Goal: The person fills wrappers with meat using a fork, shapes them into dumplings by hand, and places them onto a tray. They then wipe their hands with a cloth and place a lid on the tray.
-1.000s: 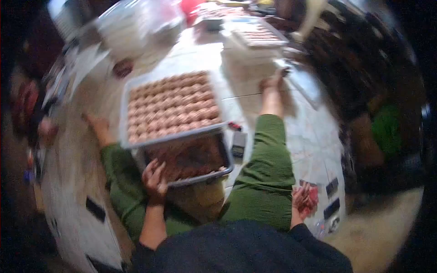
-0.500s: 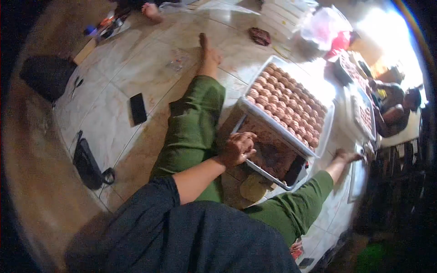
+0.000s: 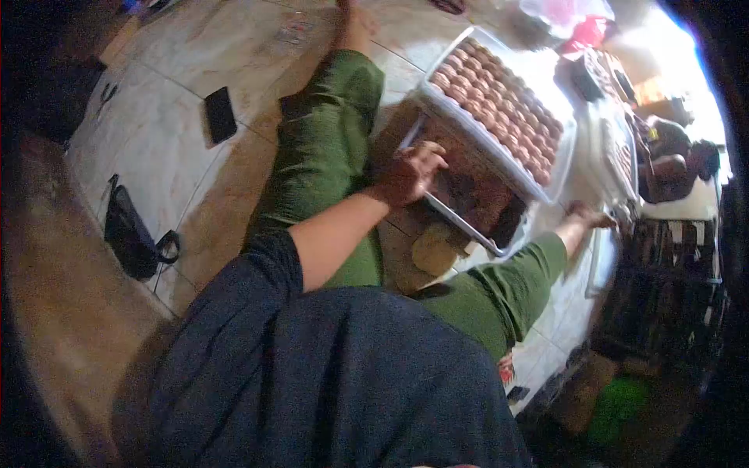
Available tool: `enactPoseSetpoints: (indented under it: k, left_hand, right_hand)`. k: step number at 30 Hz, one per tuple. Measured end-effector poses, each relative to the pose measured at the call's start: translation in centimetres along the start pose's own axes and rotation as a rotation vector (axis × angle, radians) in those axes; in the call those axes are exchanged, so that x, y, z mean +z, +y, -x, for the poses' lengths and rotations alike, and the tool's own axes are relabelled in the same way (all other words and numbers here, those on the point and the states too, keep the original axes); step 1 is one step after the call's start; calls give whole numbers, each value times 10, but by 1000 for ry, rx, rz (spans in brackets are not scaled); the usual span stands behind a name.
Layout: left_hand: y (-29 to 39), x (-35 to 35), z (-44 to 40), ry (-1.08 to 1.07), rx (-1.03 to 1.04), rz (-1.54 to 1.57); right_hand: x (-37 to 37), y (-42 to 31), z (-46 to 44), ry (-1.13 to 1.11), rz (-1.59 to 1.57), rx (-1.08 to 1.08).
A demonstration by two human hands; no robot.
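My left hand (image 3: 409,173) is over the near left edge of a grey tub (image 3: 460,226), its fingers curled inward. Whatever the fingers may hold is hidden. Inside the tub lies a brown, crumbly-looking mass (image 3: 472,191), with a darker patch toward the right. Just beyond, a white tray (image 3: 484,129) overlaps the tub's far side and carries rows of round brown balls (image 3: 499,101). On the floor below the tub sits a round, pale yellowish thing (image 3: 434,248). My right hand is out of the picture.
My legs in green trousers (image 3: 328,140) stretch either side of the tub. A black phone (image 3: 220,115) and a black pouch (image 3: 131,230) lie on the tiles at left. Another person (image 3: 671,160) sits at right by more trays (image 3: 622,160). Plastic bags (image 3: 573,19) are at the back.
My view has tilted down, so the scene sits higher in the picture. My left hand stays by the tub's left edge, its fingers slightly shifted. The balls on the tray look the same.
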State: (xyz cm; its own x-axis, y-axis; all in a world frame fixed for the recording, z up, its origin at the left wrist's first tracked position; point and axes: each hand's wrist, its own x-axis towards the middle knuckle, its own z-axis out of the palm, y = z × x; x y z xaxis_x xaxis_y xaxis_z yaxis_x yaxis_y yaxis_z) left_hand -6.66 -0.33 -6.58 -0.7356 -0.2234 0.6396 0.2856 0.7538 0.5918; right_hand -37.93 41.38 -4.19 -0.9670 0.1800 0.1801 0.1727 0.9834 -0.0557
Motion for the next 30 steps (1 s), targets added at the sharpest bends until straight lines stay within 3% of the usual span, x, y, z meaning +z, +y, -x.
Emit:
enactPoseSetpoints:
  k: [3,7,9,11,15,18,24,30]
  left_hand:
    - [5,-12,-7,144,33,37]
    - [-24,-26,-13,397,-159,133]
    - [-44,-41,-16,447,-131,-96]
    - [-44,-45,-17,505,-242,51]
    - [-53,-37,-10,464,-364,393]
    - [-57,-31,-8,439,-319,397]
    - [-47,-50,-7,282,-296,331]
    - [-55,-87,15,242,-322,269]
  right_hand:
    - [-14,-12,-2,0,-27,-34]
    - [-14,-17,-26,9,-52,-87]
    - [-15,-27,-34,11,-57,-111]
    - [-16,-32,-43,22,-63,-128]
    - [-18,-38,-39,49,-87,-168]
    - [-20,-40,-33,100,-140,-217]
    - [-26,20,84,294,-367,-349]
    - [19,121,241,147,-142,-73]
